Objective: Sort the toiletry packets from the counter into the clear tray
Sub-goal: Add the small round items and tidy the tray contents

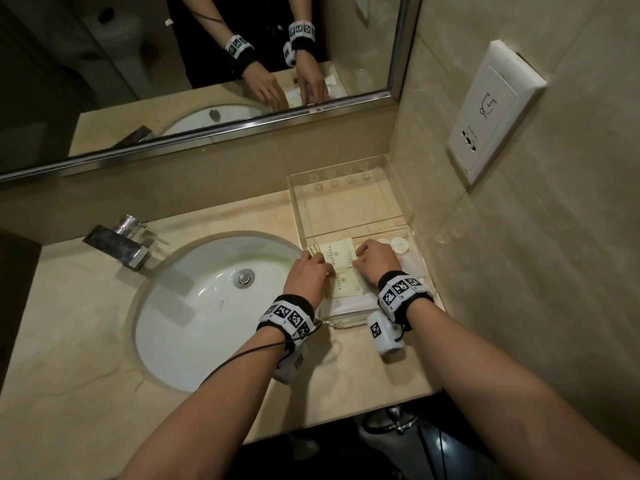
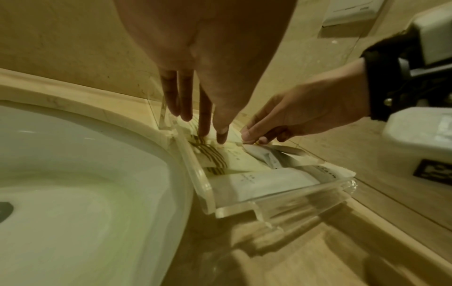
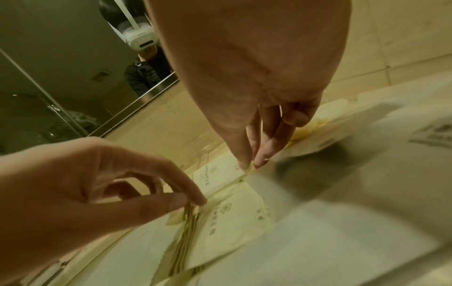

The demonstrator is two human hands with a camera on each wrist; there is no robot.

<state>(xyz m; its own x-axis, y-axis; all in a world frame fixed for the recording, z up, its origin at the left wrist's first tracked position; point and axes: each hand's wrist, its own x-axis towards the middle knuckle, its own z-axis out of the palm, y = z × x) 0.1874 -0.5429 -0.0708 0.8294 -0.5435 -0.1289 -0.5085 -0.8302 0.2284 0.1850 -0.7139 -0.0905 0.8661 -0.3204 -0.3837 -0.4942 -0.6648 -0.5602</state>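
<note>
A clear tray [image 1: 406, 188] stands on the counter to the right of the sink, in the corner by the wall. Its near compartment holds two cream packets with striped left edges, a far one [image 1: 337, 252] and a near one [image 1: 346, 284]. My left hand [image 1: 322, 263] pinches the striped edge of the near packet [image 3: 232, 222] between thumb and forefinger. My right hand [image 1: 358, 252] pinches the right corner of the far packet [image 3: 215, 174]. In the left wrist view both hands, left [image 2: 212, 135] and right [image 2: 252, 138], reach down inside the tray [image 2: 281, 205].
White packets [image 1: 349, 304] lie at the tray's front end and round white items [image 1: 398, 244] sit by its right wall. The white sink [image 1: 207, 306] and a chrome faucet [image 1: 117, 244] are to the left. A mirror [image 1: 173, 64] runs behind, and a wall socket panel [image 1: 491, 109] is on the right.
</note>
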